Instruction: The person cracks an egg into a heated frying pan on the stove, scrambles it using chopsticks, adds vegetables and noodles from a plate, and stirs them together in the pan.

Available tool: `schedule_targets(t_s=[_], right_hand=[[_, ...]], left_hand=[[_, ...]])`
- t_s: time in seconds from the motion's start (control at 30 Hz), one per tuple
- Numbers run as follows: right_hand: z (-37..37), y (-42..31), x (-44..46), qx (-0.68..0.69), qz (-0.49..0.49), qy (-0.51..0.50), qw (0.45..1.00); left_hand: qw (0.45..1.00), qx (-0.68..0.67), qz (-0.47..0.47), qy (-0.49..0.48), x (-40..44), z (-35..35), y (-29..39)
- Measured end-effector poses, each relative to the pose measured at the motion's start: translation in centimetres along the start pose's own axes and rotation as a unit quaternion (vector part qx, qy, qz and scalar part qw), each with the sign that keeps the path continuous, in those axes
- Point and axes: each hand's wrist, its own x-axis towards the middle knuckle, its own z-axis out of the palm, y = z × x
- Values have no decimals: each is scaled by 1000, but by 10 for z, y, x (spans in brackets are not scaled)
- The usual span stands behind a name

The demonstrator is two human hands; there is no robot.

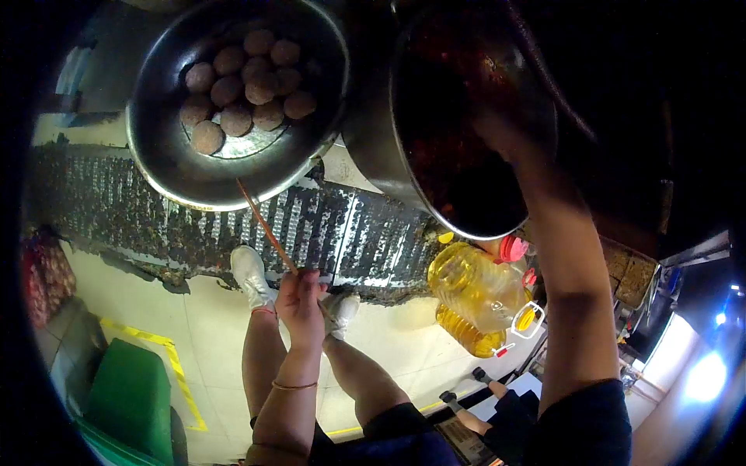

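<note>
Left hand [301, 299] on a stick [268, 231], right hand [497, 132] inside a pot [371, 132]

We see the left hand's fingers closed around the thin reddish stick, which slants toward the near rim of a wide metal bowl [163, 155]; we cannot tell whether its tip touches that rim. In the bowl lies a cluster of round brown balls [235, 120], some resting on others. The pot stands just right of the bowl, and the right hand reaches down inside it (dark and blurred in there), so we cannot tell whether its fingers are open, closed or gripping anything. Near the pot's lower edge are bottles [478, 283] of yellow liquid, and white shoes [250, 276] stand by the dirty grating [373, 233].
</note>
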Motion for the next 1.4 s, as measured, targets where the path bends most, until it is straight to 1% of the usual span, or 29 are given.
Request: schedule_targets(t_s=[0.03,0.07,0.1,0.13,0.2,0.23,0.33,0.53,0.63,0.73,0.83,0.97,1.03,1.07,1.17,1.27,1.3,1.33,1.4], right_hand=[[-9,-10,-12,98,72,0,993],[-19,-20,-24,194,143,14,970],[-11,-4,-36,270,250,-44,929],[-8,1,-45,341,351,-101,866],[-1,9,-65,510,361,-41,780],[-3,6,-73,587,361,-9,725],[-3,-7,-80,657,363,15,660],[-1,-25,-90,713,356,-4,604],[-4,-30,-97,748,349,-7,564],[-8,-38,-102,764,333,-1,552],[-6,-42,-106,797,298,-4,526],[-7,-47,-114,839,267,8,474],[-12,-51,-120,853,261,12,451],[-15,-53,-124,861,246,13,444],[-26,-59,-136,878,211,24,429],[-36,-66,-151,870,227,61,432],[-37,-67,-155,870,207,54,445],[-39,-67,-159,867,187,48,460],[-36,-74,-169,874,198,44,441]], left_hand=[[1000,9,2,-6,-1,-1,-1],[1000,19,2,-12,-3,-2,-2],[1000,6,-8,-5,-5,-2,-3],[1000,-6,-18,3,-7,-2,-5],[999,-16,-37,9,-9,-2,-8],[999,-14,-47,8,-10,-2,-10],[999,-10,-53,-3,-14,-1,-14],[998,7,-48,-26,-15,-5,-19],[999,10,-40,-28,-17,-3,-21],[999,16,-32,-34,-18,-2,-22],[999,28,-27,-26,-19,0,-20],[999,17,-19,-37,-19,-4,-24],[997,55,-22,-41,-18,-11,-30],[996,74,-24,-43,-18,-14,-32],[997,51,12,-48,-18,-16,-40],[998,42,9,-34,-24,-12,-39],[997,51,29,-43,-25,-10,-34],[998,50,15,-27,-25,-11,-36],[995,81,49,-42,-23,-18,-37]])
